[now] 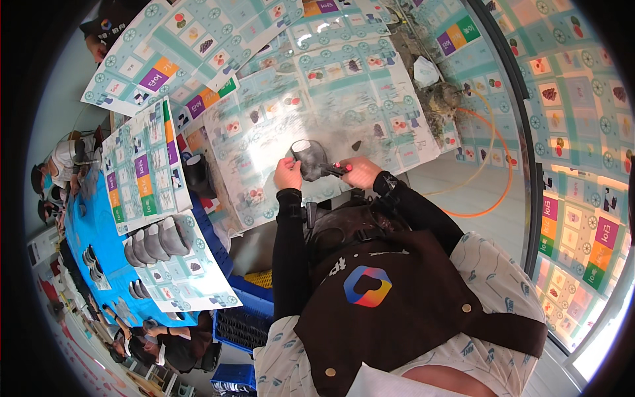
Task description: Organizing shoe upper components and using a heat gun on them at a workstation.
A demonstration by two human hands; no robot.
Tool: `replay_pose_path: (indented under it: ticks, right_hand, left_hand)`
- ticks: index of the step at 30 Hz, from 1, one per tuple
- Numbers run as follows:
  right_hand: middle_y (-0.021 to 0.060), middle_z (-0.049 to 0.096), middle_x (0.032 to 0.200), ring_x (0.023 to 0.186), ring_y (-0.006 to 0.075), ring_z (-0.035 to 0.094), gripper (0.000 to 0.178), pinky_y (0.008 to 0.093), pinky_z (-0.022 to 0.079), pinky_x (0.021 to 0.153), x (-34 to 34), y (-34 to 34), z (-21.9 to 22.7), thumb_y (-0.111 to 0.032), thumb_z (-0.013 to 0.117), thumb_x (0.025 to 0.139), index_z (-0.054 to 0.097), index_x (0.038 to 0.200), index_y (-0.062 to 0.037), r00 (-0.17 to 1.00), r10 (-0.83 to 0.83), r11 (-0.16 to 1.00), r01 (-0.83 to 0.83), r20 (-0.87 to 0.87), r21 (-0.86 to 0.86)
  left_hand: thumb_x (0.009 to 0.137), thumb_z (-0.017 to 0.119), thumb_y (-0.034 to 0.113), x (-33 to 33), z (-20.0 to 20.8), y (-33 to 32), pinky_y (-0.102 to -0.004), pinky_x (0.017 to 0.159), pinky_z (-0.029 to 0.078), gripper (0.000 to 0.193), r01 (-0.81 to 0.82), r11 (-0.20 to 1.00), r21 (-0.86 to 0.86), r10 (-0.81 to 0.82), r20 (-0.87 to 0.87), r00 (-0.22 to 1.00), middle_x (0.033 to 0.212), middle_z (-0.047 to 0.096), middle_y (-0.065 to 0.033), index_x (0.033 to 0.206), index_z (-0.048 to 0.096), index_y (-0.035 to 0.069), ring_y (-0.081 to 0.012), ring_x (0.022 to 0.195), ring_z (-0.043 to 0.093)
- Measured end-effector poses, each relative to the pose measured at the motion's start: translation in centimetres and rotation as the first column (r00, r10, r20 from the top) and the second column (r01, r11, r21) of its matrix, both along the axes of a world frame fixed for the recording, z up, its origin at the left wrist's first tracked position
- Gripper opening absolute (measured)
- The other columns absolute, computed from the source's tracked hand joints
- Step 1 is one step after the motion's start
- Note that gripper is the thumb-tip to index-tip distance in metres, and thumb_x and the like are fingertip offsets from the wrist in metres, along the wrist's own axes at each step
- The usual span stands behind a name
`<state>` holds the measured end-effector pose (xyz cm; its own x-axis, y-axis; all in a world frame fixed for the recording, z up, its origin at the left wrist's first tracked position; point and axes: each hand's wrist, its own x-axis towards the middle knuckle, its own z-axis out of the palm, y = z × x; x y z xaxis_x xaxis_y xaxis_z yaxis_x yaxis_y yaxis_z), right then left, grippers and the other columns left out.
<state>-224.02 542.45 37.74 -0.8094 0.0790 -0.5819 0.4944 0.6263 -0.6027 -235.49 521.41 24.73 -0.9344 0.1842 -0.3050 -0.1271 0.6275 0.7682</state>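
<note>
Tool partly hidden in right hand, outline unclear against dark piece

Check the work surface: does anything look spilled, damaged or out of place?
Grey smudges dirty the patterned sheet under the work, while the upper-left sheet looks much cleaner. A small dark scrap also lies loose just beyond the right hand.
</note>
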Motion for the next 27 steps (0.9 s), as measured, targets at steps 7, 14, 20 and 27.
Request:
replay_pose_path:
  ticks: [7, 14, 20, 27]
  right_hand:
    - [0.0209, 0.069, 0.088, 0.087, 0.0374, 0.067, 0.030, 0.0465, 0.051, 0.077, -2.0, 0.3, -1.6, -0.025, 0.060, 0.079, 0.070, 0.100, -0.0070, 0.949, -0.309, 0.932, 0.290, -0.061, -0.219]
    - [0.0231, 0.068, 0.094, 0.093, 0.0412, 0.064, 0.034, 0.0466, 0.051, 0.082, -3.8, -0.5, -2.0, -0.022, 0.059, 0.076, 0.071, 0.104, -0.0080, 0.953, -0.264, 0.961, 0.248, -0.146, -0.121]
    - [0.0252, 0.067, 0.090, 0.091, 0.0423, 0.064, 0.028, 0.0475, 0.051, 0.081, -4.0, -0.8, -2.4, -0.022, 0.057, 0.073, 0.069, 0.089, -0.0027, 0.963, -0.219, 0.972, 0.202, -0.158, -0.120]
    - [0.0246, 0.068, 0.087, 0.089, 0.0415, 0.065, 0.025, 0.0483, 0.051, 0.080, -4.7, -1.0, -1.2, -0.020, 0.057, 0.074, 0.069, 0.081, 0.0005, 0.952, 0.199, 0.980, -0.197, -0.232, 0.031]
  left_hand:
    - [0.086, 0.074, 0.027, -1.4, -1.9, -1.1, -0.0330, 0.071, 0.054, 0.031, 0.041, 0.997, -0.067, -0.040, 0.011, 0.999, 0.085, 0.073, -0.0104, 0.101, 0.067, 0.002, -0.0193, 0.078, 0.069]
    - [0.092, 0.067, 0.019, -2.1, -3.5, -8.2, -0.0262, 0.062, 0.054, 0.030, -0.250, 0.942, 0.223, 0.177, 0.302, 0.937, 0.096, 0.069, -0.0102, 0.113, 0.062, -0.001, -0.0159, 0.073, 0.066]
    - [0.093, 0.064, 0.017, -1.6, -1.7, -11.2, -0.0285, 0.065, 0.056, 0.033, -0.323, 0.922, 0.213, 0.221, 0.394, 0.892, 0.101, 0.069, -0.0121, 0.121, 0.058, -0.001, -0.0169, 0.079, 0.066]
    - [0.092, 0.066, 0.017, -1.8, -1.5, -11.4, -0.0274, 0.065, 0.054, 0.031, -0.348, 0.915, 0.207, 0.247, 0.397, 0.884, 0.097, 0.070, -0.0092, 0.117, 0.062, 0.000, -0.0149, 0.077, 0.065]
